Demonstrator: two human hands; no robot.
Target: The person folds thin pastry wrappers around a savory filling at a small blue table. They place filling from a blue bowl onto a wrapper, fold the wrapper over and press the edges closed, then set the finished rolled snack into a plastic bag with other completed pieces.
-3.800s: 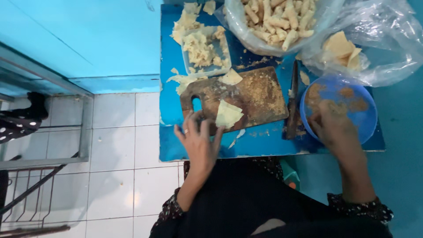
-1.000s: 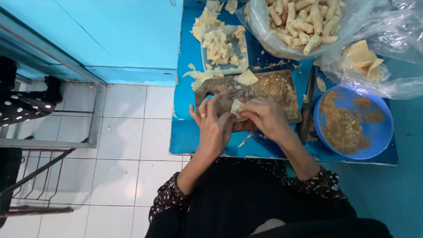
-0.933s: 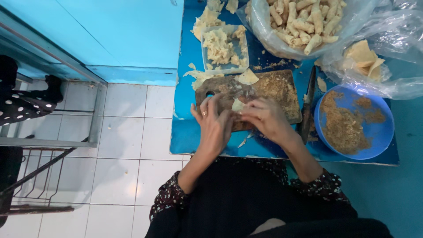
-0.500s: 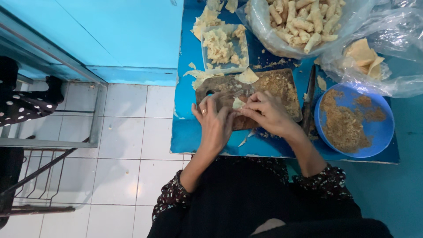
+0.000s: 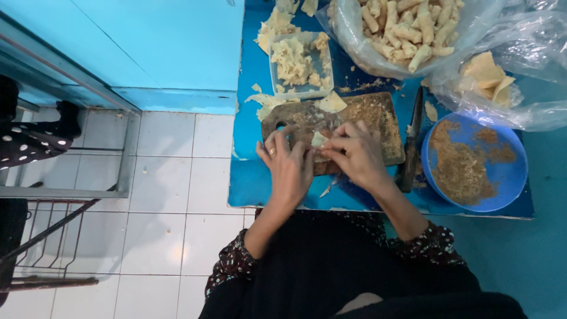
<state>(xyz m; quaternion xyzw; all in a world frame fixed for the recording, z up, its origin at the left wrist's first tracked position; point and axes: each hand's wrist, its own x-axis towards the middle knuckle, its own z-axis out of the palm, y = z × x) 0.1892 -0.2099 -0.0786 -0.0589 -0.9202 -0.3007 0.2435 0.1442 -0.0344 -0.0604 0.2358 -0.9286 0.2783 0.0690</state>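
My left hand (image 5: pixel 289 167) and my right hand (image 5: pixel 354 155) meet over a worn wooden cutting board (image 5: pixel 372 115) on a low blue table (image 5: pixel 251 177). Both hold a pale wrapper sheet (image 5: pixel 319 140) between the fingertips, folded over on the board; what is inside it is hidden. A ring shows on my left hand. Another pale sheet (image 5: pixel 332 103) lies at the board's far edge. A blue bowl (image 5: pixel 514 177) of brown crumbly filling sits to the right of my right hand.
A dark knife (image 5: pixel 411 145) lies between board and bowl. A clear tray (image 5: pixel 298 62) of wrapper scraps stands behind the board. A plastic bag of finished rolls (image 5: pixel 407 29) and another bag with folded sheets (image 5: pixel 487 74) lie at the back right. A metal rack (image 5: pixel 65 195) stands on white floor tiles at left.
Earlier my right hand was in the blue bowl and my left hand lay flat by the sheet. Since then both hands have closed on the sheet and keep folding it with small finger moves.
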